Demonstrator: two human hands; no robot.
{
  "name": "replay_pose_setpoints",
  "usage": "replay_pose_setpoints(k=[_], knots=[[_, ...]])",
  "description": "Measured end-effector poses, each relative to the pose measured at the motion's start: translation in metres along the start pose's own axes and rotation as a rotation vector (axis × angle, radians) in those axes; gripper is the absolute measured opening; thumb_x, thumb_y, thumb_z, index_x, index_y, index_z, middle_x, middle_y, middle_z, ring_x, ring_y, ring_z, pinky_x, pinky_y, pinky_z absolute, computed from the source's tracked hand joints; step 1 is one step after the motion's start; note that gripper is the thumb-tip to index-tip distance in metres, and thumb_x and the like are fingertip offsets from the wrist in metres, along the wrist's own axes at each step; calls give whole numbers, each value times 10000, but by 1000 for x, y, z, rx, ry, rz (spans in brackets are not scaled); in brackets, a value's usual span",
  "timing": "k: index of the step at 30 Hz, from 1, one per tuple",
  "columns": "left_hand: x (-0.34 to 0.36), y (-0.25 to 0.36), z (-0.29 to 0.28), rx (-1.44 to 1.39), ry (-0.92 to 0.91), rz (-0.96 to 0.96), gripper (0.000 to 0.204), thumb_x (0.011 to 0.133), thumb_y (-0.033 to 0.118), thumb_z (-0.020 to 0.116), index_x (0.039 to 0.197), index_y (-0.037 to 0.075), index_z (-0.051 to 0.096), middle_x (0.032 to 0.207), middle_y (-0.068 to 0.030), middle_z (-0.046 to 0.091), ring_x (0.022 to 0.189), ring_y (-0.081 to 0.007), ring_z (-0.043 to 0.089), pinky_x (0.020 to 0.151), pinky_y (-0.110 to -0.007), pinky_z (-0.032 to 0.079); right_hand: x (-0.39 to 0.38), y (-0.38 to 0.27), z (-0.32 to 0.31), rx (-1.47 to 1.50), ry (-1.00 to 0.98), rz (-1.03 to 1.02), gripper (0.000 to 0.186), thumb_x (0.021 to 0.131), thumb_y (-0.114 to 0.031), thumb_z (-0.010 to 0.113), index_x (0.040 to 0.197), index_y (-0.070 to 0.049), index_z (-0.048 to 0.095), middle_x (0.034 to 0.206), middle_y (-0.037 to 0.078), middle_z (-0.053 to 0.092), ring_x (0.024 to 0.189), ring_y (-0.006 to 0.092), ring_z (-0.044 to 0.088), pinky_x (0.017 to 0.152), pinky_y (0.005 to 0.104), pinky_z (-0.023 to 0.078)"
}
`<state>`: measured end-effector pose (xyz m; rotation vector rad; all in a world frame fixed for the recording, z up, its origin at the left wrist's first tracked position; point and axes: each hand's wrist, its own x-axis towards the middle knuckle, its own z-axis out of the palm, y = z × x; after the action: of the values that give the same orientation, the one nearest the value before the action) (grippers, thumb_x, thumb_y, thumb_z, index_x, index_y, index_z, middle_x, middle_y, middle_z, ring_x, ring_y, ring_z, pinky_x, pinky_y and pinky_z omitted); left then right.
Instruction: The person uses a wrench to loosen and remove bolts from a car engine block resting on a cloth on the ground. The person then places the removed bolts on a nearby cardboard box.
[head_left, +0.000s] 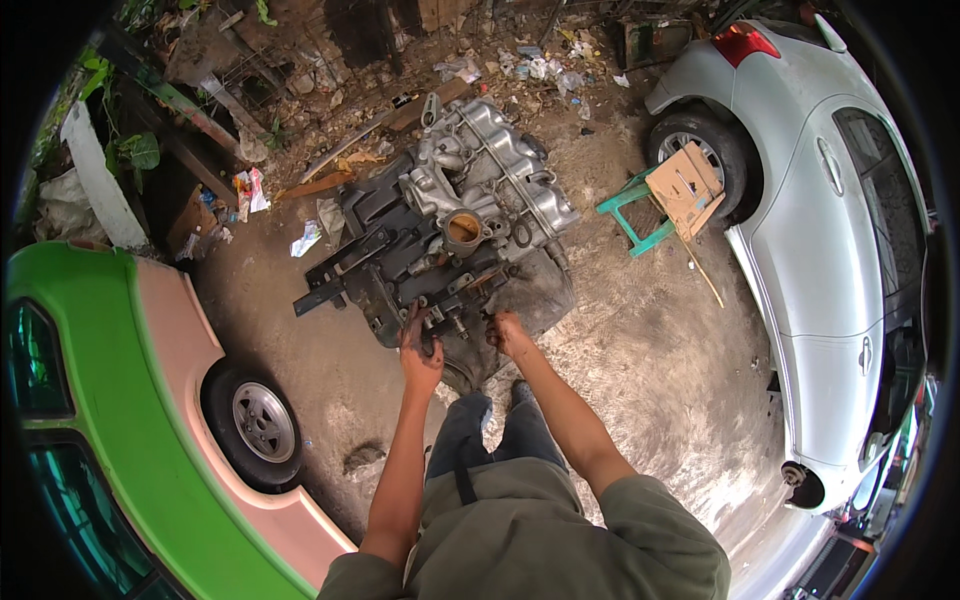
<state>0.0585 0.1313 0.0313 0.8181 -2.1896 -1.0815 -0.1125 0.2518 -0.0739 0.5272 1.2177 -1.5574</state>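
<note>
A car engine (pixel 500 165) of dull silver metal, with a round brown-stained opening, lies in front of me among dark metal parts (pixel 380 255). My left hand (pixel 420 350), its fingers blackened, is at the near edge of those parts. Its thumb stands apart from the stretched fingers, whose tips touch the metal. To its right, my right hand (pixel 508 332) is closed, fingers curled by a dark cloth-like sheet (pixel 540 290); whatever they hold is hidden. Between both hands a small metal shaft (pixel 461 328) points toward me.
A green and pink vehicle (pixel 110 340) stands at the left, a silver car (pixel 800 200) at the right. Beside its wheel, a green stool (pixel 650 243) bears a cardboard piece (pixel 685 190) with small tools. Litter (pixel 540 68) and wood planks (pixel 325 183) lie along the far side.
</note>
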Motion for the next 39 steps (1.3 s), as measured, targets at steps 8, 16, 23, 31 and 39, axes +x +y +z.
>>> replay_pose_setpoints(k=[8, 16, 23, 31, 39], knots=[[-15, 48, -6, -29, -136, 56, 524, 814, -1, 516, 1337, 5, 542, 1413, -211, 535, 1289, -410, 508, 1065, -481, 423, -134, -27, -16, -151, 36, -372, 285, 1065, -246, 414, 1165, -41, 586, 680, 42, 541, 489, 117, 437, 436, 294, 350], [-11, 96, 36, -150, -476, 95, 494, 858, 1, 527, 1351, 34, 527, 1207, -199, 671, 1034, -335, 675, 840, -388, 535, -189, -42, -80, -24, 95, -558, 274, 1031, -322, 471, 1068, -80, 593, 699, 3, 513, 542, 97, 428, 499, 268, 370], [-14, 136, 81, -308, -491, 44, 406, 946, 48, 518, 1352, 51, 524, 1037, -153, 731, 876, -219, 704, 760, -333, 545, -212, -73, -130, 29, 100, -540, 223, 1040, -243, 477, 1022, -73, 620, 636, -58, 399, 522, 51, 316, 480, 230, 277], [-22, 193, 179, -423, -426, -90, 406, 998, 267, 529, 1326, 26, 537, 993, -146, 733, 904, -213, 695, 819, -351, 531, -218, -154, -216, -31, -11, -569, 293, 1041, -310, 522, 1064, -46, 645, 607, -68, 364, 508, 41, 298, 458, 226, 239], [-16, 261, 304, -627, -461, -248, 428, 983, 312, 576, 1281, 5, 560, 1014, -135, 731, 907, -218, 695, 820, -339, 522, -224, -246, -315, -157, -5, -598, 265, 1040, -250, 508, 1051, -41, 671, 642, -51, 431, 547, 40, 337, 479, 229, 242]])
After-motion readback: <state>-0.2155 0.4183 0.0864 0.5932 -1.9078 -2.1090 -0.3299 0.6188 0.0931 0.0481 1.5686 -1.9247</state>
